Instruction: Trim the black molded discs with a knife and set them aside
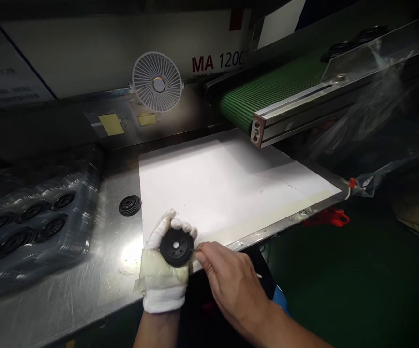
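My left hand [164, 273], in a white cotton glove wrapped with clear tape around the palm, cups a round black rubber disc [169, 246] with a central hole. The glove's fingers curl up behind its far rim. My bare right hand [233, 287] comes in from the lower right. Its thumb and forefinger pinch together at the disc's right rim. I cannot tell whether they grip the disc. The disc's underside is hidden against the glove.
A clear plastic tray [89, 193] holds several black discs on the steel table [67, 285], and one loose disc [129, 205] lies beside a white sheet [224, 188]. A green conveyor belt [267, 92] ends above the sheet. A white fan [157, 82] stands behind.
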Demonstrator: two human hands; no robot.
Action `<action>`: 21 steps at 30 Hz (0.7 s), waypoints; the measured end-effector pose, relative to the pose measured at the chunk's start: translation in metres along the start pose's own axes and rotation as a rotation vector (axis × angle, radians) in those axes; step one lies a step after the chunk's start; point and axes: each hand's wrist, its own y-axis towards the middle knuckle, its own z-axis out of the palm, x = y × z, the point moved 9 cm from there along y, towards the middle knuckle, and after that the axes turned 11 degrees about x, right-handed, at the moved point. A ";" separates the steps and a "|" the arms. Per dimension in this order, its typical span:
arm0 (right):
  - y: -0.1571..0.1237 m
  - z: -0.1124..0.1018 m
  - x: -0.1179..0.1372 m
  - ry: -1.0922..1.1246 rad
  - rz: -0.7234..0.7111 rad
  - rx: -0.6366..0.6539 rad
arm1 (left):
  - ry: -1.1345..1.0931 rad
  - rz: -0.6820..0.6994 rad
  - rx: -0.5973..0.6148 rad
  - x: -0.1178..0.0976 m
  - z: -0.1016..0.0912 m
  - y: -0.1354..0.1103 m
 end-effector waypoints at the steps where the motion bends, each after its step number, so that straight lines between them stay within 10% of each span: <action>1: 0.001 -0.003 -0.002 -0.017 0.016 -0.018 | -0.003 0.002 0.007 0.000 0.001 0.000; 21: -0.001 0.005 0.005 -0.110 -0.031 -0.074 | -0.041 -0.039 0.004 0.005 -0.003 0.003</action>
